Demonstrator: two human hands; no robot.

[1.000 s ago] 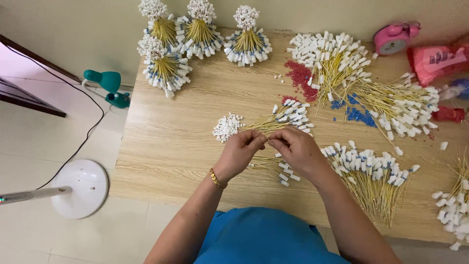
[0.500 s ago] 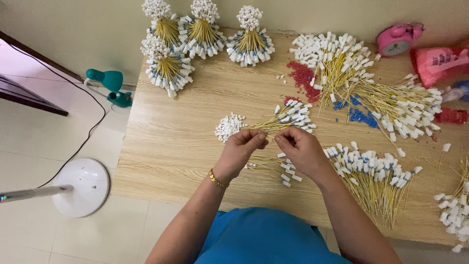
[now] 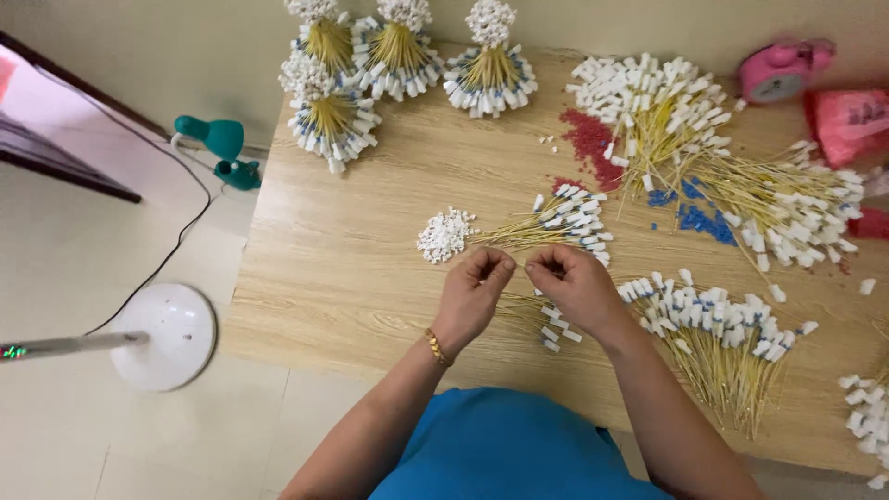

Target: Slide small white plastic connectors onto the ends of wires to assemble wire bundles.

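Head view, over a pale wooden table [image 3: 370, 278]: left hand [image 3: 472, 298] and right hand [image 3: 576, 285] brought close together above the near edge, fingertips nearly touching. Fingers of both curled inward and pinched — on something too thin to make out, likely one of the yellow sticks, though impossible to tell for sure. Gold bracelet [image 3: 434, 347] worn at the left wrist. Just beyond the hands, a small fan of thin yellow sticks with white tips [image 3: 556, 222], and beside its pointed end a little heap of loose white caps [image 3: 445, 234]. A few stray capped pieces [image 3: 554, 333] scattered under and between the wrists. To the right of the right hand, a larger spread of capped sticks [image 3: 713, 319]; farther back, a still bigger heap [image 3: 732, 157] lying over patches of red [image 3: 589, 141] and blue bits [image 3: 694, 218]. Along the far edge, four bound bundles standing upright [image 3: 398, 56]. Pink alarm clock [image 3: 778, 69] and pink bag [image 3: 852, 120] at the far right corner. Off the table to the left — a white round fan base [image 3: 167, 333] on the tiled floor and a teal object [image 3: 222, 148].
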